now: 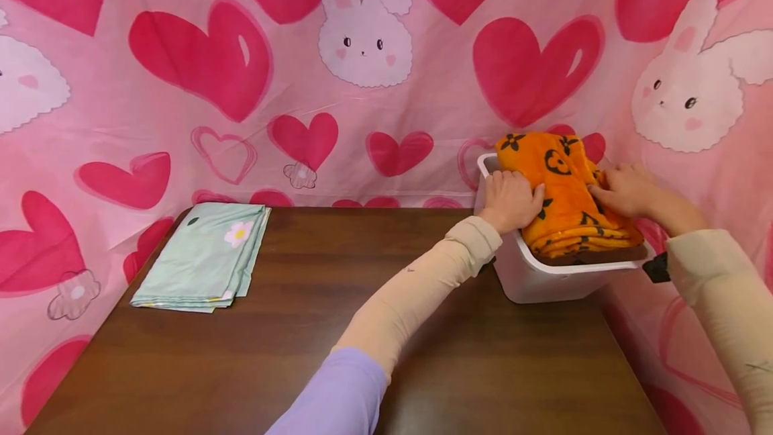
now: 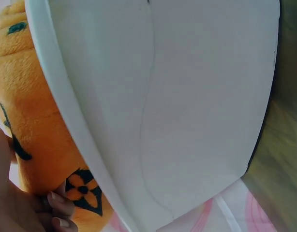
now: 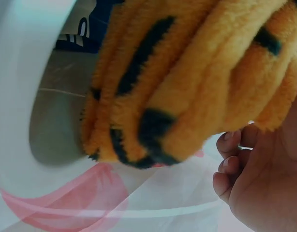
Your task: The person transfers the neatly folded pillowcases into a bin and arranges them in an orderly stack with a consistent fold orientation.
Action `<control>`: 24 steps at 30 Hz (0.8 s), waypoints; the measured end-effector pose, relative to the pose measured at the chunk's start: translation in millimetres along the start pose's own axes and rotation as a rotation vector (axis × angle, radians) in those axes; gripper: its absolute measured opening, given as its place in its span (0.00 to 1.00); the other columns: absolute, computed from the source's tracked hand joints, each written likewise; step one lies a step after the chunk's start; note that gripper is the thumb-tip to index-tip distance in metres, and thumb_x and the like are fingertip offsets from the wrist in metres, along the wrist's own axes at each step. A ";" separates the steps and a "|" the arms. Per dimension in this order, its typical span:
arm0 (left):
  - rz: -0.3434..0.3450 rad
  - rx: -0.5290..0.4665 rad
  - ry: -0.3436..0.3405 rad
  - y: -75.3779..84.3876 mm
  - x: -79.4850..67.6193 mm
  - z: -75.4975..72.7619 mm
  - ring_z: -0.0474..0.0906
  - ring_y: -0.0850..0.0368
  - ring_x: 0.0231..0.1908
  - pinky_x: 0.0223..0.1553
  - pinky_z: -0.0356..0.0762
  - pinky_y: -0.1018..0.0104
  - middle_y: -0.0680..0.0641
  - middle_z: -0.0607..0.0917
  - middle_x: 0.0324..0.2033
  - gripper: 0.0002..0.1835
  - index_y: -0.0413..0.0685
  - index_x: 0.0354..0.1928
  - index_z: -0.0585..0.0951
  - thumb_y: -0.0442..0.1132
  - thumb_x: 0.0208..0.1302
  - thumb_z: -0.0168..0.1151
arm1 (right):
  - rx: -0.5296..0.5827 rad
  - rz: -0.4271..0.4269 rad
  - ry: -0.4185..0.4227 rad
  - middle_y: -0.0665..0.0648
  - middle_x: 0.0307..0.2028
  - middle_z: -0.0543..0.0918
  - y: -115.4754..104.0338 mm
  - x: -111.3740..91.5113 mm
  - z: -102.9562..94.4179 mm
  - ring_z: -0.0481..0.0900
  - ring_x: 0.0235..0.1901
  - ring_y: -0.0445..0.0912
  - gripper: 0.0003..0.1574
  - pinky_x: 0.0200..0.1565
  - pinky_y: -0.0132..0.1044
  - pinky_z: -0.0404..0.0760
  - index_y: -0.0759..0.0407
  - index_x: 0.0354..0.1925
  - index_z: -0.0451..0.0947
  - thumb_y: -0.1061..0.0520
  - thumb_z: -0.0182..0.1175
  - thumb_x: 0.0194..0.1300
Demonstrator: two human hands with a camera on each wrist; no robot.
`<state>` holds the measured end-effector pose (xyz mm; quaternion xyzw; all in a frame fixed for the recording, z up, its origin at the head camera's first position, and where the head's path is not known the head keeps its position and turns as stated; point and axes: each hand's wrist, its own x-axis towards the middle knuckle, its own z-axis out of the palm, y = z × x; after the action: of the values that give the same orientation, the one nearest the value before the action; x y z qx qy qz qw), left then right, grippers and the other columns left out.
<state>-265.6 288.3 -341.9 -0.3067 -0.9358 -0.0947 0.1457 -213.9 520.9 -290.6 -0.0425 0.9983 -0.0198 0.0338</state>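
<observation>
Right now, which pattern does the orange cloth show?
The orange cloth has dark, partly flower-like motifs, clearest in the head view.

– What's behind the tabletop?
– A pink fabric backdrop, lightly wrinkled, along the back and both sides.
– Any pattern?
– Deep pink hearts, some solid, some merely outlined, plus white rabbit faces.
– And the tabletop itself?
– Dark brown, wood-grained, its far edge close to the backdrop, faintly shiny towards the near side.

blanket: plush cloth | bin: smooth, probably plastic | table: glossy wood
</observation>
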 end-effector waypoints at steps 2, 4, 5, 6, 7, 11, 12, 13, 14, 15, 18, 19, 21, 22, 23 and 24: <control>0.003 0.001 -0.018 0.3 -0.6 1.2 0.78 0.52 0.42 0.45 0.74 0.60 0.50 0.85 0.39 0.31 0.49 0.40 0.85 0.59 0.79 0.35 | -0.007 0.001 -0.012 0.67 0.30 0.73 0.6 1.1 1.1 0.67 0.37 0.63 0.22 0.42 0.53 0.65 0.74 0.37 0.70 0.52 0.51 0.75; 0.006 0.004 -0.026 0.5 -1.6 3.0 0.79 0.53 0.42 0.45 0.74 0.61 0.50 0.86 0.38 0.30 0.50 0.40 0.85 0.58 0.79 0.35 | -0.017 -0.009 -0.019 0.66 0.29 0.73 1.3 2.2 3.0 0.68 0.36 0.62 0.21 0.41 0.52 0.66 0.73 0.36 0.71 0.53 0.52 0.75; 0.008 0.010 -0.030 0.4 -2.3 4.0 0.79 0.54 0.42 0.45 0.74 0.61 0.51 0.86 0.38 0.30 0.50 0.40 0.85 0.58 0.79 0.35 | -0.024 -0.017 -0.018 0.64 0.27 0.73 1.3 2.6 4.3 0.68 0.34 0.60 0.21 0.39 0.51 0.66 0.72 0.35 0.71 0.53 0.52 0.75; 0.010 0.015 -0.034 0.5 -3.2 5.1 0.80 0.54 0.41 0.45 0.74 0.61 0.51 0.86 0.38 0.30 0.51 0.40 0.86 0.58 0.79 0.36 | -0.029 -0.024 -0.023 0.63 0.27 0.73 1.3 2.8 5.4 0.69 0.33 0.59 0.21 0.38 0.50 0.67 0.72 0.35 0.72 0.53 0.52 0.75; 0.013 0.020 -0.038 0.5 -4.1 6.5 0.80 0.55 0.41 0.45 0.74 0.62 0.52 0.86 0.37 0.29 0.52 0.39 0.86 0.58 0.79 0.36 | -0.022 -0.026 -0.031 0.61 0.26 0.73 1.4 3.0 6.7 0.69 0.32 0.58 0.21 0.37 0.48 0.67 0.72 0.35 0.73 0.53 0.52 0.75; 0.037 0.030 -0.059 0.9 -7.8 12.0 0.80 0.57 0.40 0.45 0.73 0.63 0.53 0.87 0.38 0.30 0.54 0.36 0.87 0.57 0.80 0.36 | -0.009 -0.006 -0.082 0.60 0.27 0.76 2.1 2.3 10.8 0.70 0.32 0.56 0.22 0.36 0.47 0.71 0.75 0.40 0.74 0.52 0.55 0.73; 0.041 0.029 -0.063 1.0 -8.4 13.3 0.80 0.57 0.40 0.45 0.73 0.63 0.53 0.87 0.38 0.30 0.54 0.36 0.87 0.57 0.80 0.36 | -0.007 0.002 -0.095 0.61 0.28 0.77 2.3 2.1 11.7 0.71 0.33 0.56 0.23 0.37 0.48 0.73 0.76 0.42 0.74 0.52 0.55 0.73; 0.044 0.030 -0.066 1.1 -8.7 14.6 0.80 0.57 0.40 0.45 0.73 0.63 0.53 0.87 0.38 0.30 0.54 0.36 0.87 0.57 0.80 0.36 | -0.006 0.010 -0.104 0.62 0.29 0.79 2.2 2.2 12.3 0.71 0.34 0.57 0.24 0.38 0.50 0.74 0.77 0.43 0.74 0.52 0.56 0.72; 0.048 0.033 -0.067 1.2 -8.9 15.6 0.80 0.57 0.40 0.45 0.73 0.63 0.53 0.87 0.38 0.30 0.55 0.37 0.87 0.57 0.80 0.35 | -0.015 0.014 -0.109 0.63 0.30 0.80 2.3 2.4 13.1 0.71 0.34 0.57 0.24 0.39 0.51 0.75 0.77 0.43 0.74 0.52 0.56 0.72; 0.048 0.036 -0.068 1.1 -8.9 16.5 0.80 0.57 0.41 0.45 0.73 0.63 0.53 0.87 0.38 0.30 0.55 0.37 0.87 0.57 0.80 0.35 | -0.016 0.013 -0.111 0.63 0.31 0.80 2.0 2.5 13.5 0.72 0.34 0.57 0.25 0.39 0.53 0.76 0.77 0.43 0.74 0.51 0.56 0.72; 0.044 0.043 -0.068 0.8 -8.6 17.6 0.80 0.57 0.41 0.46 0.73 0.63 0.53 0.86 0.38 0.30 0.54 0.38 0.87 0.57 0.80 0.36 | -0.015 0.017 -0.116 0.64 0.31 0.80 1.0 3.7 13.8 0.72 0.34 0.58 0.25 0.40 0.53 0.76 0.78 0.44 0.75 0.51 0.56 0.72; 0.045 0.043 -0.068 0.8 -8.4 17.6 0.80 0.56 0.41 0.46 0.73 0.63 0.53 0.86 0.38 0.30 0.54 0.38 0.87 0.57 0.80 0.36 | -0.014 0.018 -0.119 0.64 0.31 0.80 0.5 3.8 13.5 0.72 0.34 0.58 0.25 0.40 0.53 0.75 0.78 0.43 0.74 0.52 0.56 0.72; 0.043 0.046 -0.069 0.5 -8.6 17.0 0.81 0.56 0.41 0.46 0.73 0.63 0.53 0.86 0.38 0.30 0.54 0.38 0.88 0.57 0.80 0.36 | -0.014 0.020 -0.126 0.64 0.31 0.80 -0.1 4.1 13.1 0.71 0.34 0.58 0.25 0.39 0.52 0.74 0.79 0.43 0.74 0.52 0.56 0.72; 0.037 0.050 -0.071 0.4 -8.8 16.7 0.81 0.56 0.41 0.46 0.73 0.63 0.53 0.87 0.38 0.30 0.55 0.38 0.88 0.58 0.80 0.36 | -0.013 0.022 -0.130 0.65 0.31 0.80 -0.3 4.6 13.2 0.72 0.35 0.58 0.26 0.40 0.51 0.74 0.79 0.44 0.74 0.52 0.56 0.72; 0.026 0.057 -0.074 0.3 -9.0 16.4 0.80 0.56 0.41 0.46 0.73 0.62 0.53 0.87 0.38 0.30 0.55 0.38 0.88 0.58 0.79 0.36 | -0.010 0.022 -0.133 0.64 0.32 0.80 -0.5 4.9 13.2 0.72 0.35 0.58 0.26 0.40 0.51 0.74 0.79 0.44 0.74 0.51 0.57 0.72; 0.014 0.067 -0.075 0.0 -9.3 16.0 0.80 0.56 0.41 0.47 0.73 0.63 0.53 0.86 0.39 0.30 0.55 0.39 0.88 0.59 0.79 0.36 | 0.001 0.029 -0.135 0.64 0.32 0.81 -0.7 5.3 13.6 0.72 0.36 0.58 0.28 0.40 0.51 0.75 0.79 0.45 0.74 0.50 0.56 0.73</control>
<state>-261.9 287.4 -360.0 -0.3114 -0.9411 -0.0508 0.1214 -218.1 519.3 -304.4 -0.0291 0.9943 -0.0171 0.1014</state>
